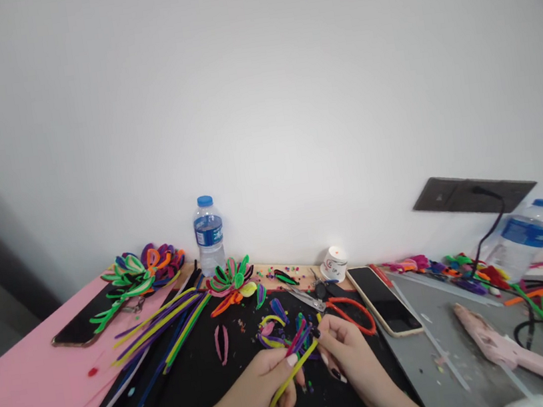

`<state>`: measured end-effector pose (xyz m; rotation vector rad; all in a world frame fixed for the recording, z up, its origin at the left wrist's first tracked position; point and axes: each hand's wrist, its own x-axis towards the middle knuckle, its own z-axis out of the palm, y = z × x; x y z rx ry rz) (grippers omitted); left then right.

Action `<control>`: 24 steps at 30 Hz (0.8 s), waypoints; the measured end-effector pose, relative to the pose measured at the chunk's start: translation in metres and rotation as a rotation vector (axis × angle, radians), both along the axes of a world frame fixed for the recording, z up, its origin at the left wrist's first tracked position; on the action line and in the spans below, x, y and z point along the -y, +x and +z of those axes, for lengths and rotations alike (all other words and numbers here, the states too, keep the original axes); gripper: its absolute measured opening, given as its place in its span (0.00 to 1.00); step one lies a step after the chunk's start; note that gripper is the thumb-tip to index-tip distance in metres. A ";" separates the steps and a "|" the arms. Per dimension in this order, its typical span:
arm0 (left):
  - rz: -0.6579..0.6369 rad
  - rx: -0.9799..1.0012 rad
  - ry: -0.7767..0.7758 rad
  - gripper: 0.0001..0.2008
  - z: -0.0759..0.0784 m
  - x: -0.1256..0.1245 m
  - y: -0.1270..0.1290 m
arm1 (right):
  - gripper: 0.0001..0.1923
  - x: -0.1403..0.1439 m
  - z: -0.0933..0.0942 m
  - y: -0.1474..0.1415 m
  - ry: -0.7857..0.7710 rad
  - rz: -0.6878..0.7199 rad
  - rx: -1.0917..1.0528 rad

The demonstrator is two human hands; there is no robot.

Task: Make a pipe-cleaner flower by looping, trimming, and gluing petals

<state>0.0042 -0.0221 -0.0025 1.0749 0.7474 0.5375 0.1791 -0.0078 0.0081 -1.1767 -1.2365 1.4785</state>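
My left hand (264, 383) is closed around a yellow pipe cleaner (289, 381), with pink and purple pipe cleaner pieces (301, 339) standing out by the thumb. On the right, my right hand (347, 351) pinches the upper part of the yellow strip between thumb and fingers. Just beyond both hands lie bent loops (270, 340) in yellow, pink and purple on the black mat (199, 375). A single pink loop (222, 344) rests left of them. Scissors with orange handles (368, 318) lie beyond my right hand, blades pointing left.
Long loose pipe cleaners (176, 318) spread on the left, near pipe cleaner flowers (234, 277) and a dark phone (79, 323). A water bottle (209, 236) and paper cup (334, 264) stand by the wall. Rightward are another phone (384, 299) and a pink glue gun (519, 350).
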 end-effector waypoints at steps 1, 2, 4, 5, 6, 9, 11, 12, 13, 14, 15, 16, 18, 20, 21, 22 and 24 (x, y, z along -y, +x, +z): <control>0.023 -0.032 0.040 0.19 0.001 0.000 -0.001 | 0.16 0.000 0.001 0.000 -0.004 -0.012 -0.061; 0.049 -0.078 0.102 0.19 0.002 -0.001 -0.003 | 0.16 -0.001 0.001 0.001 -0.010 -0.026 -0.129; 0.119 -0.211 0.294 0.21 0.009 -0.003 -0.008 | 0.16 -0.001 0.003 0.002 -0.031 -0.051 -0.256; 0.143 -0.295 0.423 0.21 0.014 -0.004 -0.011 | 0.15 -0.002 0.004 0.003 -0.043 -0.056 -0.304; 0.173 -0.393 0.572 0.22 0.020 -0.005 -0.015 | 0.15 -0.002 0.005 0.003 -0.054 -0.057 -0.340; 0.182 -0.690 0.945 0.19 0.037 -0.010 -0.027 | 0.16 -0.004 0.006 0.004 -0.070 -0.054 -0.377; 0.145 -0.916 0.997 0.18 0.044 -0.014 -0.036 | 0.17 -0.004 0.006 0.005 -0.070 -0.052 -0.371; 0.117 -1.024 0.980 0.18 0.045 -0.015 -0.040 | 0.17 -0.004 0.005 0.005 -0.069 -0.054 -0.365; 0.100 -1.116 0.962 0.18 0.045 -0.017 -0.044 | 0.17 -0.005 0.004 0.005 -0.067 -0.053 -0.362; 0.087 -1.192 0.951 0.18 0.044 -0.018 -0.048 | 0.17 -0.005 0.003 0.005 -0.065 -0.053 -0.361; 0.070 -1.252 0.936 0.17 0.043 -0.020 -0.052 | 0.16 -0.005 0.002 0.005 -0.064 -0.053 -0.362; 0.065 -1.303 0.917 0.17 0.042 -0.020 -0.057 | 0.16 -0.005 0.001 0.005 -0.066 -0.054 -0.359; 0.080 -1.349 0.908 0.18 0.039 -0.022 -0.064 | 0.16 -0.005 0.000 0.006 -0.071 -0.054 -0.348; 0.085 -1.362 0.911 0.19 0.038 -0.022 -0.070 | 0.16 -0.005 -0.001 0.006 -0.070 -0.054 -0.336; 0.085 -1.364 0.910 0.19 0.038 -0.023 -0.071 | 0.16 -0.005 -0.001 0.006 -0.066 -0.050 -0.334; 0.085 -1.356 0.908 0.19 0.037 -0.023 -0.072 | 0.16 -0.005 -0.001 0.006 -0.061 -0.045 -0.335; 0.096 -1.294 0.909 0.19 0.037 -0.024 -0.070 | 0.15 -0.005 0.000 0.006 -0.053 -0.036 -0.335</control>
